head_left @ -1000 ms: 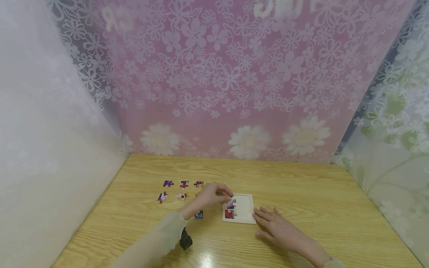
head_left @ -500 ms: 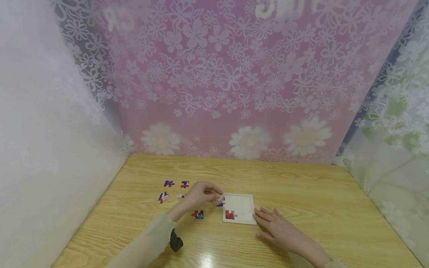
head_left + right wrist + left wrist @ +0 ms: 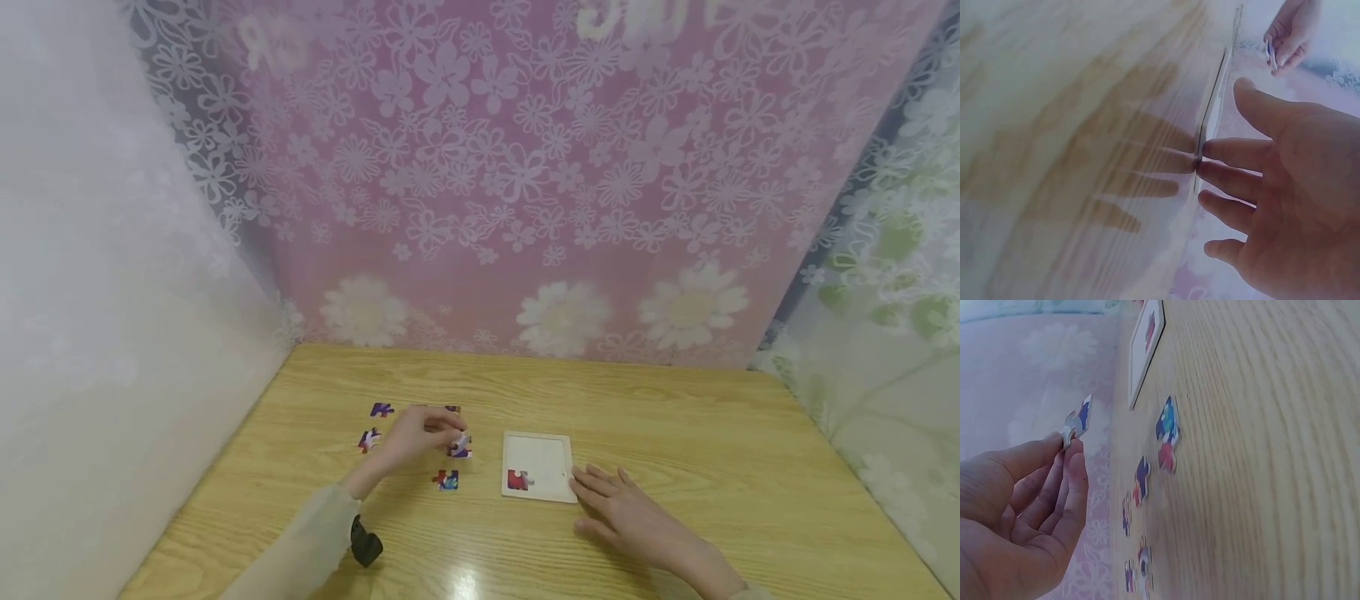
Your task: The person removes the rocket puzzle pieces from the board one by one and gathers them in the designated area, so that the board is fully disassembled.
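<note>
Between thumb and fingertips, my left hand (image 3: pixel 420 435) pinches a jigsaw puzzle piece (image 3: pixel 1083 419); in the left wrist view the piece is held up off the table, tilted. It is white, purple and blue. To its right lies a shallow white puzzle tray (image 3: pixel 545 452) with one red and white puzzle piece (image 3: pixel 517 480) in its near left corner. My right hand (image 3: pixel 626 512) lies at the tray's right side, fingers straight and spread, fingertips touching the edge in the right wrist view.
Several loose puzzle pieces lie on the wooden table (image 3: pixel 675 425) around and beyond the left hand, among them a purple piece (image 3: pixel 382 409) and a red and blue piece (image 3: pixel 447 480). The left hand hides some. A flowered pink curtain (image 3: pixel 480 208) hangs behind.
My left hand has lifted the pinched puzzle piece out of the tray and carried it left, over the loose pieces. The right hand has stayed at the tray's edge.
</note>
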Demonstrator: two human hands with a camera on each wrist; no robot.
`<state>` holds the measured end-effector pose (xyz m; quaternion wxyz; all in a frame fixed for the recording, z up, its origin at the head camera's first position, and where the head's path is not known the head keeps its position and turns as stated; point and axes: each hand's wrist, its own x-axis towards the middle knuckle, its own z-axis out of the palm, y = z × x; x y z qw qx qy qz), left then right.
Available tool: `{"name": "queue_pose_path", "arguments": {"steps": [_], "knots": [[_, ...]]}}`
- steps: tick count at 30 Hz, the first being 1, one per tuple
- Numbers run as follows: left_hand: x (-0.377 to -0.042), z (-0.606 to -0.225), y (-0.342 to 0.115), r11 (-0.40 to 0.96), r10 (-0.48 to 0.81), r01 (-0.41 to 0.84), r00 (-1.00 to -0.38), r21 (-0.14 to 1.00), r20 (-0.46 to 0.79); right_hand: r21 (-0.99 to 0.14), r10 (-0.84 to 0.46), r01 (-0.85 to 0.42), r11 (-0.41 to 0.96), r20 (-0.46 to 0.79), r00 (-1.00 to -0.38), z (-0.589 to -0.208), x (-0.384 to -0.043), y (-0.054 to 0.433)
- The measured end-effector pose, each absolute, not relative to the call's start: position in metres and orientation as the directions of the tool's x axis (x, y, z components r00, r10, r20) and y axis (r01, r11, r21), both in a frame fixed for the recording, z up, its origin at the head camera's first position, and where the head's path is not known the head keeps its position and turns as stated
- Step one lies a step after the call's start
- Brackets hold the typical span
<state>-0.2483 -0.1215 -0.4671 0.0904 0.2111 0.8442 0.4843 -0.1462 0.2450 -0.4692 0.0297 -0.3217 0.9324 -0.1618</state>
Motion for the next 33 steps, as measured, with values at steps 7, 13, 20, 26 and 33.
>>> {"name": "queue_pose_path", "arguments": {"steps": [7, 13, 20, 26, 33], "knots": [[-0.245, -0.467, -0.143, 0.424, 0.417, 0.230, -0.908, 0.876, 0.037, -0.375, -0.582, -0.540, 0.753, 0.002, -0.813, -0.465, -0.146, 0.244], [-0.242, -0.470, -0.157, 0.466, 0.404, 0.267, -0.912, 0.843, 0.065, -0.409, -0.578, -0.526, 0.745, -0.004, -0.816, -0.466, -0.146, 0.244], [-0.236, -0.473, -0.172, 0.488, 0.393, 0.240, -0.919, 0.839, 0.034, -0.416, -0.577, -0.522, 0.745, -0.009, -0.817, -0.466, -0.147, 0.244], [-0.229, -0.479, -0.181, 0.465, 0.370, 0.167, -0.929, 0.869, -0.019, -0.418, -0.579, -0.524, 0.742, -0.004, -0.816, -0.466, -0.147, 0.244], [-0.222, -0.481, -0.184, 0.470, 0.351, 0.119, -0.934, 0.874, -0.062, -0.409, -0.580, -0.530, 0.743, 0.001, -0.815, -0.467, -0.147, 0.244]]}}
